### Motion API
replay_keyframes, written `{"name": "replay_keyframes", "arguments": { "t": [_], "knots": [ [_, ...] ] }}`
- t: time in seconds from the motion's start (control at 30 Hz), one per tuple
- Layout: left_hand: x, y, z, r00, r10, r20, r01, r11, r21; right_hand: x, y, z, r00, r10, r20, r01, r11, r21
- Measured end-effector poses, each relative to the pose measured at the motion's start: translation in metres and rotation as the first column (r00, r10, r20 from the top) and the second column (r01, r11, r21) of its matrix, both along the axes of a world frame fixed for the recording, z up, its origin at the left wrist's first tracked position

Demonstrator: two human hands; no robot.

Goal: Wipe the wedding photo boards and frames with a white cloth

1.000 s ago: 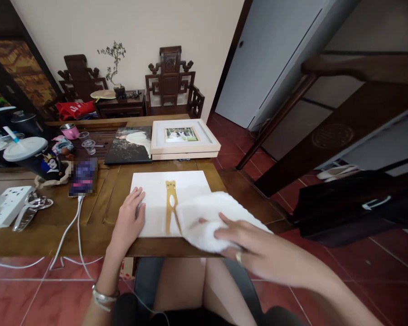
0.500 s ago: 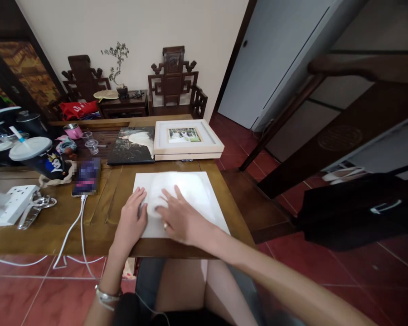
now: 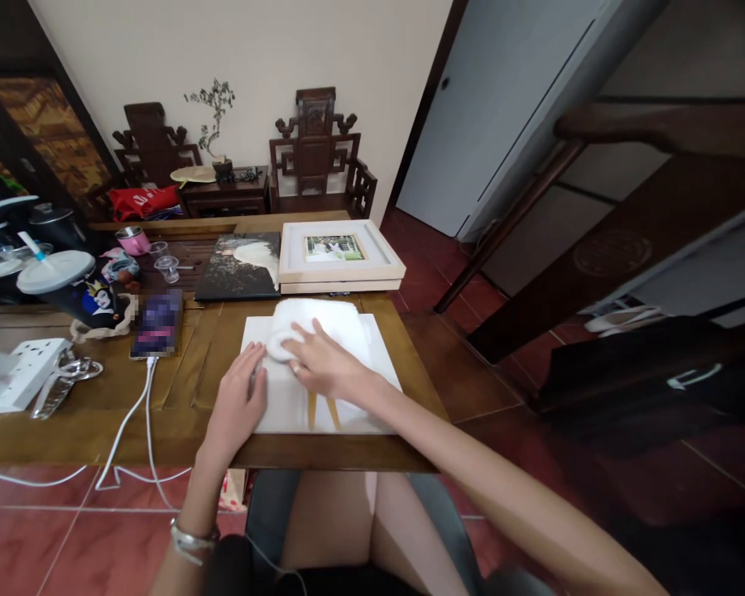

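Observation:
A white panel (image 3: 372,412) lies flat at the table's front edge, with two tan, leg-like shapes showing on its surface. Across its upper part is a folded white cloth (image 3: 341,314), its top reaching past the panel's far edge. My right hand (image 3: 319,358) presses on the cloth from above, fingers spread and outstretched, a ring on one finger. At the panel's left edge rests my left hand (image 3: 241,397), its fingers extended along that edge and holding nothing.
Beyond the panel lie a light wood photo frame (image 3: 341,265) and a dark picture panel (image 3: 239,265). To the left are a phone (image 3: 157,324) on a white cable, a lidded cup (image 3: 87,290), a white power strip (image 3: 21,377) and a clear plastic item (image 3: 68,381).
My right hand has slid the cloth away from me, toward the panel's far edge, uncovering the tan shapes. My left hand has stayed at the left edge.

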State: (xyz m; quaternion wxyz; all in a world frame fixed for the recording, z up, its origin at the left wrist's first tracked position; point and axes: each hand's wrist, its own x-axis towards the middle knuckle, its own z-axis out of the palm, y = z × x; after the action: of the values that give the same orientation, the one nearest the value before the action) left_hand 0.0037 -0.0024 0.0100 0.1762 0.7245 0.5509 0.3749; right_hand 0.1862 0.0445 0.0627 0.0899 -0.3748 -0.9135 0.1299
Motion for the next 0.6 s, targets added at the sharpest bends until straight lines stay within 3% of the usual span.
{"name": "replay_keyframes", "arguments": {
  "t": [0.1,0.17,0.27,0.37,0.47,0.6],
  "knots": [
    [-0.003,-0.002,0.004,0.968,0.025,0.251,-0.013,0.999,-0.049,-0.022,0.017,0.0,1.0,-0.022,0.015,0.021,0.998,0.06],
    [-0.005,-0.001,0.005,0.88,0.038,0.473,-0.017,0.999,-0.048,-0.033,0.011,-0.003,1.0,0.016,0.018,-0.018,0.993,0.117],
    [-0.007,0.002,0.006,0.705,-0.007,0.709,0.005,1.0,0.005,-0.036,-0.017,-0.007,0.986,0.166,0.018,-0.166,0.97,0.179],
    [-0.006,0.003,0.01,0.634,-0.03,0.773,0.002,0.999,0.038,-0.024,-0.055,-0.007,0.947,0.322,0.015,-0.321,0.938,0.129],
    [-0.003,0.0,0.011,0.677,0.03,0.735,0.005,0.999,-0.045,0.0,-0.084,0.001,0.924,0.382,-0.015,-0.381,0.924,0.037],
    [0.0,-0.004,0.01,0.911,0.044,0.41,-0.02,0.998,-0.063,0.027,-0.089,0.008,0.954,0.288,-0.087,-0.291,0.956,-0.022]
  ]
}}
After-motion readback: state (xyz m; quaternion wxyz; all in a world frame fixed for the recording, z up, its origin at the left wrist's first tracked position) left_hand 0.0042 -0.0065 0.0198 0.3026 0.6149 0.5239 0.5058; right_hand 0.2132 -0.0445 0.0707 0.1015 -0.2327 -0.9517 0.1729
